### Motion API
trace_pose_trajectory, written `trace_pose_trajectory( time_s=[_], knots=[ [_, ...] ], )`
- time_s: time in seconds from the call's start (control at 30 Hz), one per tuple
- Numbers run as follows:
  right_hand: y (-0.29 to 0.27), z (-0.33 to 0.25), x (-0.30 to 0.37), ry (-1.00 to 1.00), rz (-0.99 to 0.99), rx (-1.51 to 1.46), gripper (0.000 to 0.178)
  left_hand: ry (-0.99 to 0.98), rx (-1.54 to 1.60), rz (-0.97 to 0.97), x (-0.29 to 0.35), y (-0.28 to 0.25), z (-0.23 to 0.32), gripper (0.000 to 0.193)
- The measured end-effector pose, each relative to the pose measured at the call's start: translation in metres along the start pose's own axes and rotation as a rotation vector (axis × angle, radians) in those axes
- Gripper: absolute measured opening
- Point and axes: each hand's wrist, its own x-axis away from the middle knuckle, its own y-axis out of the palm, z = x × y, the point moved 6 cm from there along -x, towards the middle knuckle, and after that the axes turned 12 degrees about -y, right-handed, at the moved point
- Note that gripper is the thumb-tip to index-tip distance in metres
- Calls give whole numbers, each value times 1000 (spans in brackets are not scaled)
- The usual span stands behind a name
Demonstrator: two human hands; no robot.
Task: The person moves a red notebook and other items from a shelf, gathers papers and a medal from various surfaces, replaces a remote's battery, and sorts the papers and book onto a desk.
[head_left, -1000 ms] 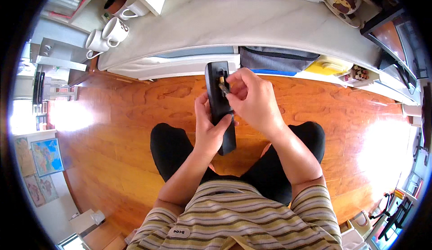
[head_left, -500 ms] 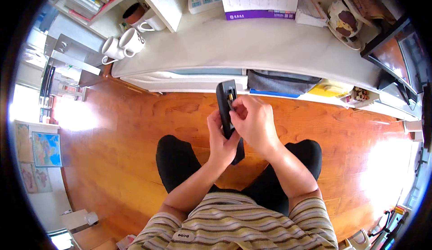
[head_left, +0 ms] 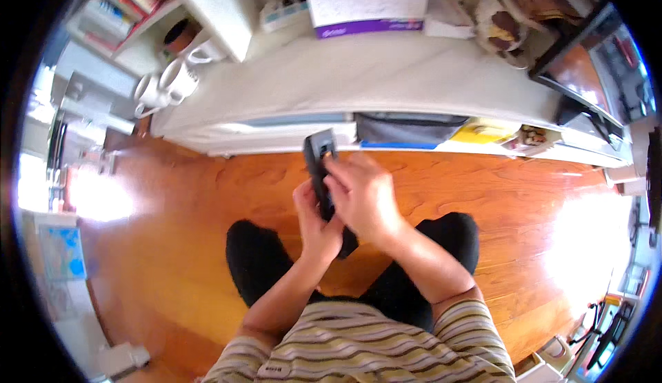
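A long black remote control [head_left: 316, 169] is held upright in front of me, its battery compartment facing up. My left hand [head_left: 317, 237] is wrapped round its lower part, thumb across the near side. The fingers of my right hand [head_left: 367, 198] are pinched together at the compartment, over the remote's upper half. A small gold-coloured end of a battery [head_left: 327, 156] shows at the right fingertips. Motion blur and my fingers hide most of the battery. The lower end of the remote sticks out below my left hand.
Ahead is a low white cabinet [head_left: 276, 86] with a desk calendar [head_left: 369, 0], a power strip [head_left: 284, 17] and white mugs [head_left: 178, 79] on top. A grey bag [head_left: 410, 128] and a yellow package [head_left: 483, 130] fill its open shelf. My knees [head_left: 258, 255] flank the wooden floor [head_left: 200, 204].
The view has shifted slightly, so the surroundings sit further left. My right fingers have come down closer over the battery, which shows less. My left hand keeps its hold on the remote control.
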Motion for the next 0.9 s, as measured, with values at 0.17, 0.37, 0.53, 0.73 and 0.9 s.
trace_pose_trajectory(
  time_s=[0.17, 0.37, 0.53, 0.73, 0.9],
  knots=[
    [10, 14, 10, 17, -60, -80, 34, -139, 210, -70, -2, -4, -5, 52],
    [0, 38, 8, 152, -89, -217, 40, -152, 297, -187, -3, 4, 14, 56],
    [-8, 51, 5, 297, -30, -324, 84, -206, 338, -328, -1, 3, 18, 52],
    [21, 68, 12, 378, -164, -765, 71, -195, 273, -315, 4, 3, 12, 55],
    [22, 73, 7, 410, -236, -675, 54, -320, 355, -345, 4, 5, 13, 57]
  ],
)
